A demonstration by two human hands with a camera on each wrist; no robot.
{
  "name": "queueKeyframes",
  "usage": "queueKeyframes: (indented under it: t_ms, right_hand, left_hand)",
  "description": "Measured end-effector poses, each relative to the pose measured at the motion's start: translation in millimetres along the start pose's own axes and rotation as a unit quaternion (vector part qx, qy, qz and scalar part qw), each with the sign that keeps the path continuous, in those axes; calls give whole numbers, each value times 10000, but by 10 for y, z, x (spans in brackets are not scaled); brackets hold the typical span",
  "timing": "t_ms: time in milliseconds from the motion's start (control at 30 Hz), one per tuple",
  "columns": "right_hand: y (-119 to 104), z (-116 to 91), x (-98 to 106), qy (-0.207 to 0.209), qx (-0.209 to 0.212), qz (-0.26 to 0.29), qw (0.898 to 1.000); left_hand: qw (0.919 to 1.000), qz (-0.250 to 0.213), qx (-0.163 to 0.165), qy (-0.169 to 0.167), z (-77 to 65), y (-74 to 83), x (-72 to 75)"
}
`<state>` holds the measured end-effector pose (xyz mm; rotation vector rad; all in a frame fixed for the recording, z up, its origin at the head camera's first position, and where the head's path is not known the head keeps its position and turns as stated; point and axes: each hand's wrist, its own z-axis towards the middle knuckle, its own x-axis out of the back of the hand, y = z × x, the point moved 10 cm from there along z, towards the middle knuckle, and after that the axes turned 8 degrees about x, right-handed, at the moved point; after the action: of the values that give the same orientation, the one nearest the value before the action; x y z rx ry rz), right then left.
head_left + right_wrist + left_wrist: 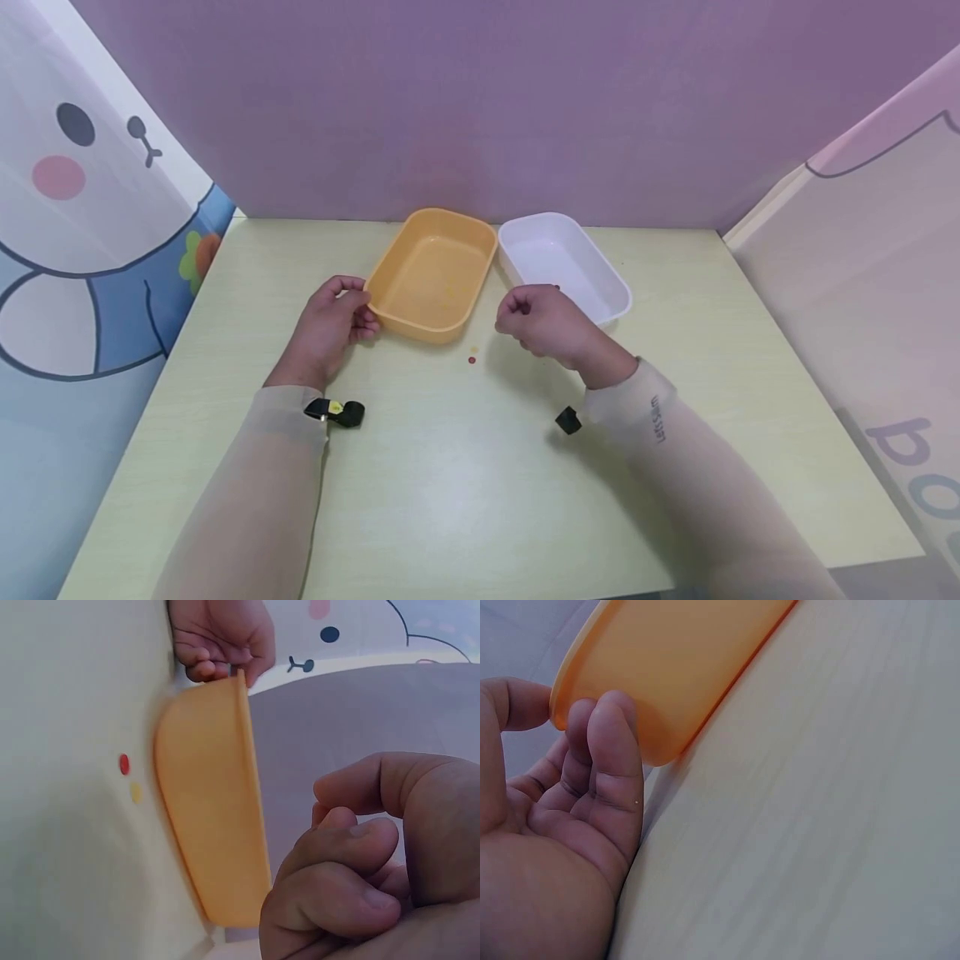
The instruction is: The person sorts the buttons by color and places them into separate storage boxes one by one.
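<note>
My left hand [326, 321] pinches the near left corner of a yellow-orange plastic basin [422, 321], thumb on the rim and fingers against the outer wall. Faint small yellow bits [450, 290] show on its floor. My right hand [546, 323] hovers over the near side of a white basin [611, 287], its fingers curled and thumb close to the index finger. Nothing shows between those fingertips, though part of them is hidden. On the table in front of the orange basin lie a small flat red disc [124, 764] and a small yellow disc [136, 793].
Both basins stand side by side on a pale wooden table [450, 500], close to a purple back panel [480, 108]. Printed panels flank the table, the left with a cartoon animal [67, 167]. A dark red speck [557, 287] shows beside the right hand, near the white basin.
</note>
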<state>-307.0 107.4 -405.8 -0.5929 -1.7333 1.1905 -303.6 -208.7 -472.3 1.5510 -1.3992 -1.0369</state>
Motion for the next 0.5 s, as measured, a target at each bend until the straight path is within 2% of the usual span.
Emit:
queueKeyframes:
  t_ms: [500]
  right_hand:
    - [229, 34, -315, -128, 103, -463, 9988]
  left_hand:
    - [10000, -35, 5, -5, 11, -12, 4]
